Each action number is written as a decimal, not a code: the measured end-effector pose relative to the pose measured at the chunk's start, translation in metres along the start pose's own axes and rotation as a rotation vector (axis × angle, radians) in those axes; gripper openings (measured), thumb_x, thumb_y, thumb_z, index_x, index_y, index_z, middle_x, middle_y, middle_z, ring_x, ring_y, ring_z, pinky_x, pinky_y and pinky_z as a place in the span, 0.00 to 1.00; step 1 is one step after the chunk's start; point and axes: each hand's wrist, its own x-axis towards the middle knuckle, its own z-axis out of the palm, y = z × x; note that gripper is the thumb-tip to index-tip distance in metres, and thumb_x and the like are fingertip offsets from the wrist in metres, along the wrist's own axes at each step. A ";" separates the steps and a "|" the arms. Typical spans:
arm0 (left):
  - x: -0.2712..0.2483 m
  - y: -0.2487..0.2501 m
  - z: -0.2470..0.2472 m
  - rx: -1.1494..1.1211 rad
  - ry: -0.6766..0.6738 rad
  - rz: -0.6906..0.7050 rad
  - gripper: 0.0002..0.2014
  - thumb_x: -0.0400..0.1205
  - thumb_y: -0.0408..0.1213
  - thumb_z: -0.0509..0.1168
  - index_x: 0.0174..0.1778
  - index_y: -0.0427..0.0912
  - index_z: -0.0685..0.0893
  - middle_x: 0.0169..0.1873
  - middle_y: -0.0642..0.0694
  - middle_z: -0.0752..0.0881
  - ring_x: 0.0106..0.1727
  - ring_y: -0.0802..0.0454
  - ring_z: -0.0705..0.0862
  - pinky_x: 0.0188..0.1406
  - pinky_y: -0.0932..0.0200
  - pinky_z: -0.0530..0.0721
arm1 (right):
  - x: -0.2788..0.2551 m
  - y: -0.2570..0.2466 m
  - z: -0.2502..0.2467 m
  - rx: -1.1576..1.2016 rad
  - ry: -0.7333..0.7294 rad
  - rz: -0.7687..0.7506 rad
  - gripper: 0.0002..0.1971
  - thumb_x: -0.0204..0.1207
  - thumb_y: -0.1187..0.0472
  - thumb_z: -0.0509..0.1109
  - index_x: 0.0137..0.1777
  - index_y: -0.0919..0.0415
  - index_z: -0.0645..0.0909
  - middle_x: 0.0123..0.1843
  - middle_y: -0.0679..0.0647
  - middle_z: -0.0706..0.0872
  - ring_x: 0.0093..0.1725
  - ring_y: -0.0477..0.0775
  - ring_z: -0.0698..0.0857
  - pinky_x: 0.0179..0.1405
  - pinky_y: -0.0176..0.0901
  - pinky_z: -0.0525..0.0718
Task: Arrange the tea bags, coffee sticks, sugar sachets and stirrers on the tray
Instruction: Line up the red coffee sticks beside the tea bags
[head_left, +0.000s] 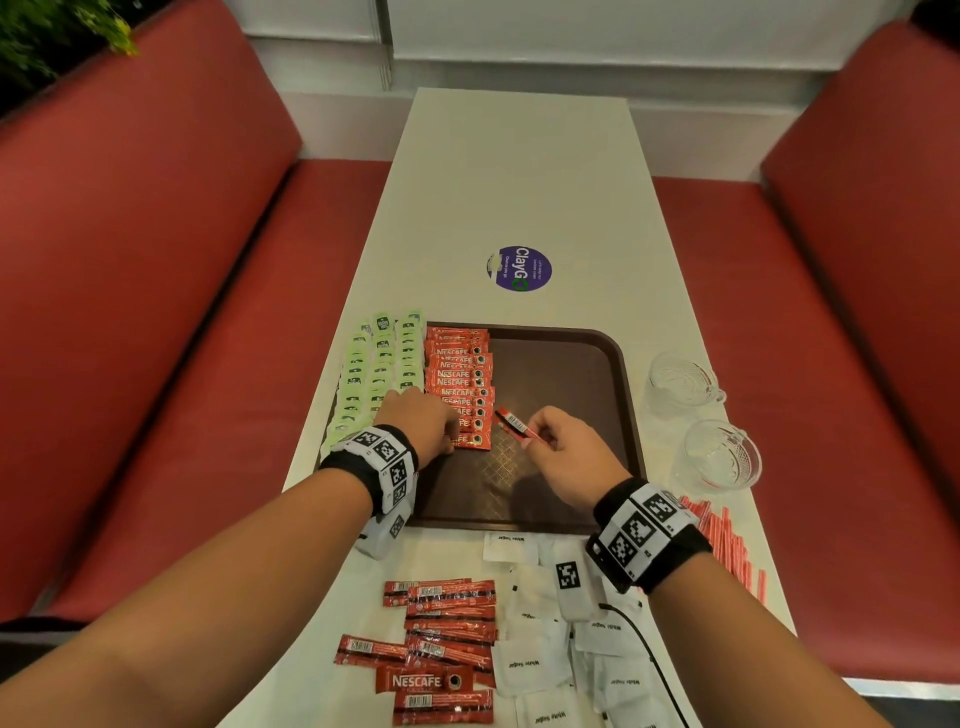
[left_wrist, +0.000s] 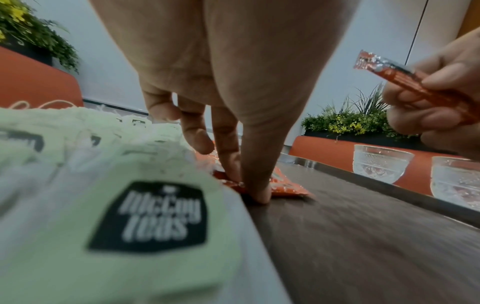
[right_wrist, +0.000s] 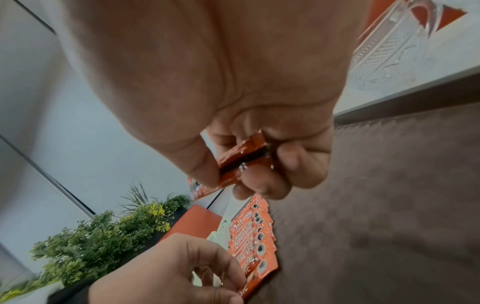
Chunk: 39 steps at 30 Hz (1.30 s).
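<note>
A brown tray (head_left: 571, 364) holds columns of green tea bags (head_left: 382, 371) on its left part and a column of red coffee sticks (head_left: 460, 374) beside them. My left hand (head_left: 451, 441) is down at the near end of that column, thumb and forefinger pinching the nearest stick (left_wrist: 285, 188) where it lies on the tray. My right hand (head_left: 540, 441) hovers over the middle of the tray and pinches one coffee stick (head_left: 514, 425) by its end, tilted up to the left. The right wrist view shows that stick (right_wrist: 241, 156) between thumb and fingers.
Loose coffee sticks (head_left: 441, 649) and white sugar sachets (head_left: 550, 660) lie on the table in front of the tray. Red-and-white stirrers (head_left: 727, 545) lie at the right edge. Two glass cups (head_left: 680, 384) (head_left: 719, 457) stand right of the tray. Red benches flank the table.
</note>
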 end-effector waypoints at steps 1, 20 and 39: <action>0.000 0.000 -0.002 -0.011 0.005 0.004 0.09 0.78 0.55 0.71 0.51 0.60 0.87 0.50 0.55 0.88 0.59 0.49 0.81 0.63 0.46 0.74 | 0.000 0.000 0.001 -0.017 -0.002 -0.006 0.03 0.85 0.55 0.66 0.50 0.52 0.78 0.44 0.51 0.86 0.42 0.53 0.84 0.42 0.45 0.81; -0.036 -0.003 -0.031 -0.455 0.238 0.272 0.06 0.80 0.51 0.71 0.47 0.56 0.91 0.39 0.61 0.87 0.44 0.59 0.81 0.48 0.54 0.80 | 0.001 -0.016 0.002 -0.118 0.043 -0.057 0.03 0.81 0.54 0.74 0.46 0.51 0.86 0.39 0.47 0.86 0.39 0.47 0.84 0.42 0.40 0.83; -0.035 0.009 -0.006 -0.060 0.053 0.032 0.03 0.79 0.46 0.71 0.44 0.55 0.90 0.45 0.56 0.87 0.51 0.52 0.83 0.52 0.54 0.79 | -0.004 0.019 0.012 -0.353 -0.241 0.088 0.04 0.79 0.55 0.75 0.46 0.54 0.87 0.47 0.49 0.90 0.48 0.50 0.88 0.54 0.44 0.87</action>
